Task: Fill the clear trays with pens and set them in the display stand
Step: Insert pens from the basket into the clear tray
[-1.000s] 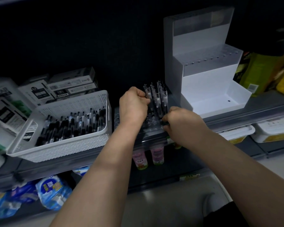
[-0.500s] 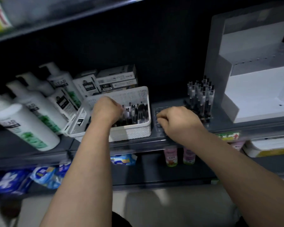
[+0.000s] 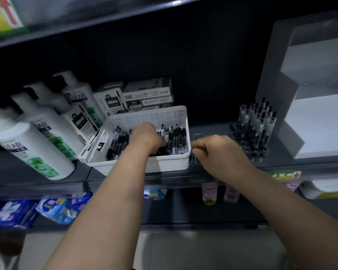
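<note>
- Since half a second ago, sinks the left hand (image 3: 146, 139) deeper into the white basket (image 3: 150, 115), down among the loose pens (image 3: 176, 139); keeps the right hand (image 3: 217, 151) at the same tray.
- Hides the left fingers beneath the back of the hand: cannot tell whether clenched on a pen or merely sorting.
- Curls the right fingers (image 3: 195, 151) onto the near-left edge of the clear tray (image 3: 199, 138) and grips it. Judged as bracing, to stop the tray sliding on the shelf (image 3: 281, 164) during loading.
- Positions the tray just beside the basket, on its right. Judged as a way to shorten each transfer from supply to slot.
- Holds the upright pens (image 3: 256, 123) in the tray's right part only; leaves the left part, under the right hand, without pens.
- Locates the display stand (image 3: 320, 123) at the far right of the same shelf, just beside the upright pens; carries no tray on its visible steps.
- Shows white pump bottles (image 3: 33, 145) left of the basket and pen boxes (image 3: 146, 94) behind it.
- Judged step: collecting further pens for the vacant slots. Judged progress: one tray partly filled, none installed.
- Judged risk: releasing the brace early, tipping the upright pens.
</note>
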